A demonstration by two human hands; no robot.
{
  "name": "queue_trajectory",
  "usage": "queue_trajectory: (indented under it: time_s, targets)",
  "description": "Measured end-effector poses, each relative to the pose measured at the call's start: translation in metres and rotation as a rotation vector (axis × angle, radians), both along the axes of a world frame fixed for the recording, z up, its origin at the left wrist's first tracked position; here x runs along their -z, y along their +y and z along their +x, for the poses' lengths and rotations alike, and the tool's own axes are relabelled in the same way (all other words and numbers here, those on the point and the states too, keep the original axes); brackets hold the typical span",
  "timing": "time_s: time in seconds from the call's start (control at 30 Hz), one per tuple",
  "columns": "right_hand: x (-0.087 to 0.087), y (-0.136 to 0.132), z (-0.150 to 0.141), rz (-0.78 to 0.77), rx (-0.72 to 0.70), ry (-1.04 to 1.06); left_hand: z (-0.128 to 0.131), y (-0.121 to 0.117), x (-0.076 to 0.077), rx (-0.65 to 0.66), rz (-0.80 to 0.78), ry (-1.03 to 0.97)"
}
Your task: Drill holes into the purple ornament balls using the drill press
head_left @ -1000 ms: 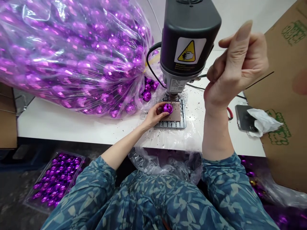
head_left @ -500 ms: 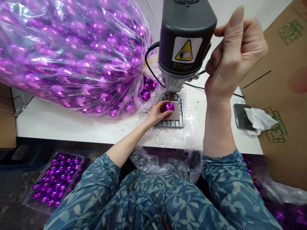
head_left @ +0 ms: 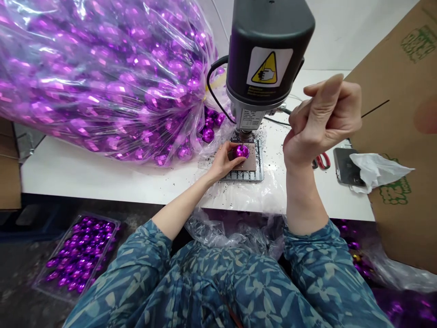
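My left hand (head_left: pixel 223 160) pinches a shiny purple faceted ball (head_left: pixel 242 151) between thumb and fingers. The ball rests on a brown square board (head_left: pixel 251 160) on the grey slotted base (head_left: pixel 260 171) of a bench drill press (head_left: pixel 266 68). Right above the ball is the chuck (head_left: pixel 245 135), with its thin bit reaching the ball's top. My right hand (head_left: pixel 322 120) is raised to the right of the drill head, fingers curled closed; what lies inside the grip is hidden. Dark shavings are scattered round the base.
A big clear bag of purple balls (head_left: pixel 112 86) fills the table's left. Loose balls (head_left: pixel 208 135) lie by its tied neck. Red-handled scissors (head_left: pixel 322 161), a phone (head_left: pixel 346 166) with tissue (head_left: pixel 377 171) and a cardboard box (head_left: pixel 406 136) are at right. A clear tray (head_left: pixel 116 224) of balls stands below left.
My right hand has come down and slightly left, uncovering the red handles behind the wrist. My left hand keeps the ball in the same place under the bit.
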State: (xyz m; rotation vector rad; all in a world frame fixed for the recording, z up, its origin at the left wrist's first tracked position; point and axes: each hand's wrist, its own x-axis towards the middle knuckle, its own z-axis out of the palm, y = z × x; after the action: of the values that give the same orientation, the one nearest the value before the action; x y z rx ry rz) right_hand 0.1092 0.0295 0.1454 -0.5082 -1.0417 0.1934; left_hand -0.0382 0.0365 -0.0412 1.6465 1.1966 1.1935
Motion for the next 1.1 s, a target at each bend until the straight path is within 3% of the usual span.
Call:
queue_trajectory:
  time_s: [0.2,0.53,0.73,0.9,1.0,1.1]
  targets:
    - [0.011,-0.002,0.003,0.016,-0.024,-0.006,0.000,-0.002,-0.002,-0.002,0.002,-0.005]
    - [0.032,0.011,0.010,0.074,0.073,-0.021,0.002,-0.001,0.002,0.001,0.001,-0.043]
    - [0.053,0.014,0.019,-0.015,0.080,-0.018,0.001,0.000,0.003,-0.006,0.002,-0.040]
    - [0.064,0.020,0.022,0.156,0.110,-0.146,0.001,0.000,0.003,-0.012,-0.013,-0.069]
    - [0.062,0.019,0.020,0.207,0.103,-0.177,0.002,0.000,0.002,-0.016,-0.009,-0.088]
    - [0.043,0.016,0.014,0.206,0.097,-0.161,0.005,-0.001,-0.002,-0.016,-0.016,-0.097]
